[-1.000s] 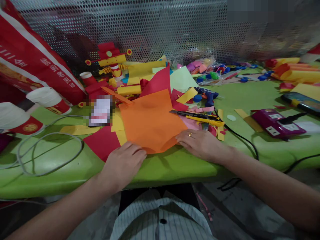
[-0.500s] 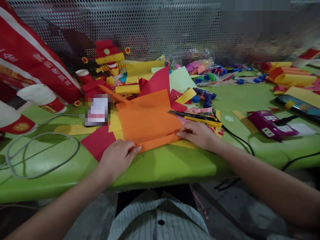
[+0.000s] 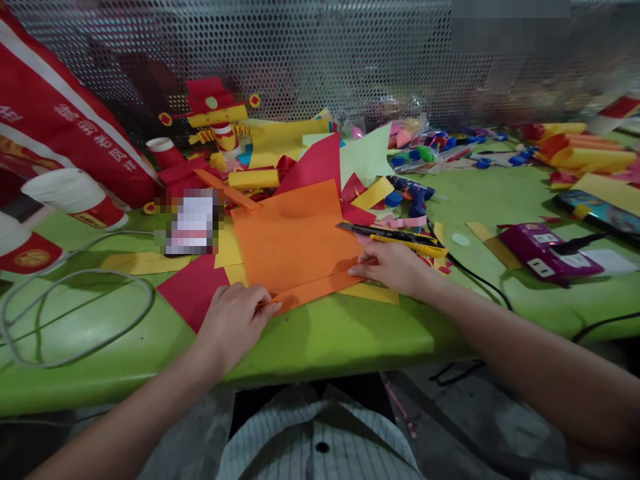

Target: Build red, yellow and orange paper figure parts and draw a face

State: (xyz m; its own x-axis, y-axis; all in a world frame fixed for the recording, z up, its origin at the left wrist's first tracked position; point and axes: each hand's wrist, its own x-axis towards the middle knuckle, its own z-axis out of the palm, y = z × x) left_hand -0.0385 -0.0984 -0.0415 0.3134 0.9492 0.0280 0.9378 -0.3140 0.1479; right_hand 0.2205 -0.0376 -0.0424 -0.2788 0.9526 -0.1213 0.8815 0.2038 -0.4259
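Worktop (image 3: 480, 200): green, rounded front edge; mesh panel (image 3: 300, 53) along the rear. Far left: red bag (image 3: 100, 140), leaning; two paper cups (image 3: 95, 210) in front of it, both tilted. Below the cups, a grey cable (image 3: 151, 293) lies in a loop. Next: phone (image 3: 191, 220), screen blurred; a yellow strip (image 3: 130, 264) to its lower left, a red sheet (image 3: 185, 290) below it. Behind the phone: red and yellow paper model (image 3: 216, 103).

Left hand (image 3: 237, 317): fingers closed, pinching the left end of the fold of the orange sheet (image 3: 295, 233). The sheet lies at the centre of the worktop, near the front edge, on top of other paper. Its near edge is turned up into a narrow band running between the two hands.

Right hand (image 3: 395, 267): thumb and fingers closed on the right end of the band. Knife (image 3: 410, 235): just beyond this hand, blade pointing left over the sheet's right edge. Glue gun (image 3: 415, 192): behind the knife. Far right: purple socket block (image 3: 547, 250) with a black plug (image 3: 575, 244) inserted; paper rolls (image 3: 593, 158) behind.
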